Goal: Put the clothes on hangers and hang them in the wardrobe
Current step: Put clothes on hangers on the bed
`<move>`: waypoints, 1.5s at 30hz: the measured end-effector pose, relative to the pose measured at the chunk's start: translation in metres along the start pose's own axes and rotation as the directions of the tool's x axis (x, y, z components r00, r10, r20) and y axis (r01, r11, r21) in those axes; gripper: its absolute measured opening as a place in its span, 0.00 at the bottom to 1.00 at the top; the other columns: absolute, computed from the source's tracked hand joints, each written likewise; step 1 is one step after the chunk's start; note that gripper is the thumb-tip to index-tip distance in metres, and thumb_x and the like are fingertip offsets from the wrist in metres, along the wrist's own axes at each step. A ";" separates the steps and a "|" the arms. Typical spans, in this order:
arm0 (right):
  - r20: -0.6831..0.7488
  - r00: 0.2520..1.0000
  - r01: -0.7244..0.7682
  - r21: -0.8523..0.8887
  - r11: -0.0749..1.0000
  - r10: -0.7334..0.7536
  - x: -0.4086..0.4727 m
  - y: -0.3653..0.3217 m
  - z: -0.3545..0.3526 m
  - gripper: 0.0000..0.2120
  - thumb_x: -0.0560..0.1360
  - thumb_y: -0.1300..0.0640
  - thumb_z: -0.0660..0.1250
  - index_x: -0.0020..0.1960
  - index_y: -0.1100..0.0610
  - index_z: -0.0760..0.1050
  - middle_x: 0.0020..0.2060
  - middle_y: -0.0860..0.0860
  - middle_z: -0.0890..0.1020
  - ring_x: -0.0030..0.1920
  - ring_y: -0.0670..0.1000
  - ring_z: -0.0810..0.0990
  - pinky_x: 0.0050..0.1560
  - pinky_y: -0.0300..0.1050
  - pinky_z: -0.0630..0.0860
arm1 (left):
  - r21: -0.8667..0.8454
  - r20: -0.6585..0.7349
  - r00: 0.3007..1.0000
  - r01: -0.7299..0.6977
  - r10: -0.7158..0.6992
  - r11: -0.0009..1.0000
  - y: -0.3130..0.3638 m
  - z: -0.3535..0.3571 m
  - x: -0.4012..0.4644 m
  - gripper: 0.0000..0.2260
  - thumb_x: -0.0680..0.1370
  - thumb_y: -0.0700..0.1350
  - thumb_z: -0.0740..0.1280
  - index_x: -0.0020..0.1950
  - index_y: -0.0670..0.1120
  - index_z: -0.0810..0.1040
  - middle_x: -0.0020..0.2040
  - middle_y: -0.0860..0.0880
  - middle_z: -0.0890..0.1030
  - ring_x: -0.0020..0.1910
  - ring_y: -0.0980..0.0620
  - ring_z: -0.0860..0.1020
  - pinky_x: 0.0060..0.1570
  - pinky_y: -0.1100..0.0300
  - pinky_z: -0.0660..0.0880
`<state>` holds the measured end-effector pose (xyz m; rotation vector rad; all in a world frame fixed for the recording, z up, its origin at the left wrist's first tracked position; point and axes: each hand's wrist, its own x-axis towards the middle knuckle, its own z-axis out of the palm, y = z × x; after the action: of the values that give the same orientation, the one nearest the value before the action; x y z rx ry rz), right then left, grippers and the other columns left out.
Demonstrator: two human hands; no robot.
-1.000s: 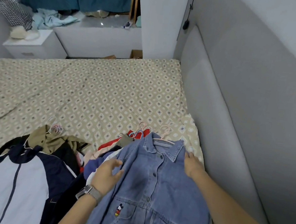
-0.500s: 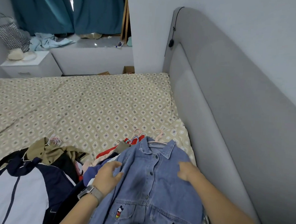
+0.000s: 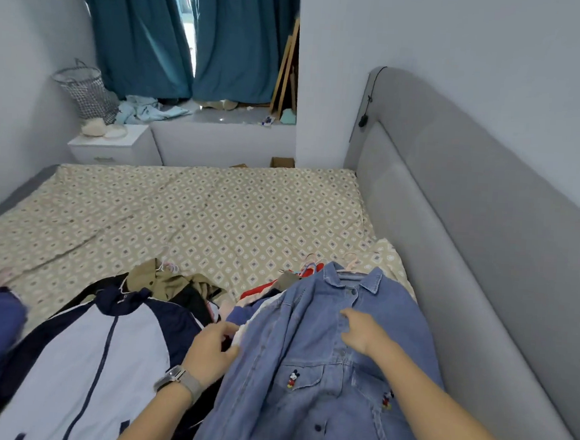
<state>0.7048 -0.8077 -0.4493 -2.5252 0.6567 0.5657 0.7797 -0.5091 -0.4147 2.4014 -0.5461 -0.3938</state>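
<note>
Head view: denim shirt [image 3: 322, 370] at bed [image 3: 192, 220] right edge, soft, floppy; left hand [image 3: 212, 350] pinching placket, right hand [image 3: 359, 331] curled on front; best lifted by hanger [image 3: 351, 262] hook.

No legible text, brand name, number or label appears anywhere in the frame. The only sign-like marks are two small embroidered cartoon mouse figures on the denim shirt [image 3: 305, 375], lower centre of the frame: one on the chest pocket at centre, in black, red and yellow, and a second, partly hidden by the forearm, on the pocket further right. Neither figure carries lettering. The face of the wristwatch [image 3: 173, 374], lower centre-left, is too small and angled to read. Small items on the window ledge, upper centre, are too blurred to show any print.
</note>
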 end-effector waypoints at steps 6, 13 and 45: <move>0.017 0.985 0.170 -0.028 0.985 -0.170 -0.026 -0.133 0.065 0.27 0.78 0.59 0.62 0.75 0.58 0.61 0.69 0.57 0.72 0.67 0.58 0.72 0.62 0.47 0.71 | -0.031 -0.124 0.976 0.177 -0.180 0.984 -0.106 -0.087 -0.083 0.15 0.76 0.42 0.68 0.62 0.45 0.75 0.59 0.48 0.76 0.52 0.53 0.74 0.53 0.68 0.68; 0.147 0.930 0.347 -0.061 0.936 -0.336 -0.046 -0.256 0.127 0.26 0.75 0.58 0.63 0.72 0.56 0.64 0.63 0.57 0.76 0.61 0.57 0.76 0.59 0.49 0.74 | -0.133 -0.235 0.895 0.356 -0.378 0.925 -0.197 -0.145 -0.161 0.15 0.75 0.42 0.69 0.62 0.44 0.75 0.59 0.47 0.77 0.50 0.54 0.75 0.52 0.66 0.69; 0.433 0.870 0.276 -0.033 0.961 -0.235 0.225 -0.355 0.208 0.24 0.80 0.57 0.61 0.75 0.58 0.61 0.68 0.57 0.72 0.67 0.56 0.72 0.65 0.44 0.67 | -0.184 -0.028 0.747 0.649 -0.664 0.738 -0.320 -0.149 0.027 0.15 0.76 0.44 0.68 0.63 0.45 0.74 0.57 0.49 0.77 0.48 0.55 0.74 0.49 0.68 0.68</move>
<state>1.0191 -0.4994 -0.6099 -2.3978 0.1321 1.0269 0.9542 -0.2169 -0.5124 2.3680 0.4073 -0.5930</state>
